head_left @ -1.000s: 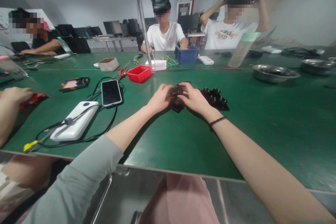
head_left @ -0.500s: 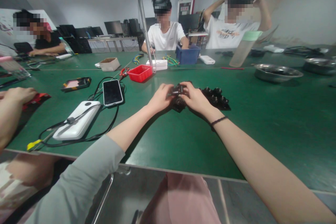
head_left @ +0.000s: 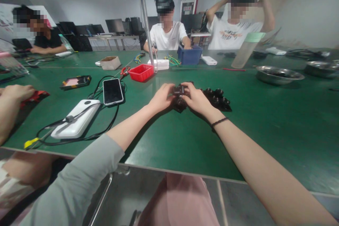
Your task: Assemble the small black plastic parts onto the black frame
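A small black part [head_left: 179,91] is held between my left hand [head_left: 162,97] and my right hand [head_left: 196,99], with the fingers of both curled round its sides. It sits on or just over a black board with round knobs [head_left: 217,98] that lies on the table and runs out to the right behind my right hand. Another dark piece of the board [head_left: 180,104] shows below my fingertips. My hands hide much of the board's middle, so I cannot tell whether the part is fixed to it.
On the green table [head_left: 164,141], a phone [head_left: 113,91] and a white power bank [head_left: 76,118] with black cables lie left. Beyond are a red tray [head_left: 141,74], a metal pole [head_left: 145,17], a blue bin [head_left: 189,55], a bottle [head_left: 246,51] and a steel bowl [head_left: 279,76]. Several people sit around.
Both hands keep their grip on the black part in nearly the same place. The view has shifted very slightly.
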`<state>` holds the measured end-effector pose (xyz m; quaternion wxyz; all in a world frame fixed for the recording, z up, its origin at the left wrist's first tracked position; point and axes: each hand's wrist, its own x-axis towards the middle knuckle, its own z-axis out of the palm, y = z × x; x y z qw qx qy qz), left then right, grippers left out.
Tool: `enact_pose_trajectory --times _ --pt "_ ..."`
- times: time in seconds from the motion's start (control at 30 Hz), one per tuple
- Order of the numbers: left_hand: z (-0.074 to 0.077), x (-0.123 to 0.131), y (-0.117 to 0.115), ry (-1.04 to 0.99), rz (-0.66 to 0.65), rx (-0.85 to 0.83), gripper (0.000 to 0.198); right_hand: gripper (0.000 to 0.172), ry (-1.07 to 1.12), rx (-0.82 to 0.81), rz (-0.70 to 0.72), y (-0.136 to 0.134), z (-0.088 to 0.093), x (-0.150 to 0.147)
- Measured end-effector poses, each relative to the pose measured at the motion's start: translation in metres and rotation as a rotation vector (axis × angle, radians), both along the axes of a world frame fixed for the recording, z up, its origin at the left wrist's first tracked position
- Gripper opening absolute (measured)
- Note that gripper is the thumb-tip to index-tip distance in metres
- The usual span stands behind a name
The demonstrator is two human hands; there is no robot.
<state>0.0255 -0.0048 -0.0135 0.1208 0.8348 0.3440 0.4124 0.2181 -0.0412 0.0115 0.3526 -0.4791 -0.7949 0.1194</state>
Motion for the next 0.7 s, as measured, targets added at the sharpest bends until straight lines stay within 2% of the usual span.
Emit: enact_pose_trajectory --times 0.7 --pt "0.001 0.0016 -0.0026 0.002 -0.008 -0.014 0.039 0.047 -0.009 -0.022 -0.031 -0.0016 0.0023 -0.0022"
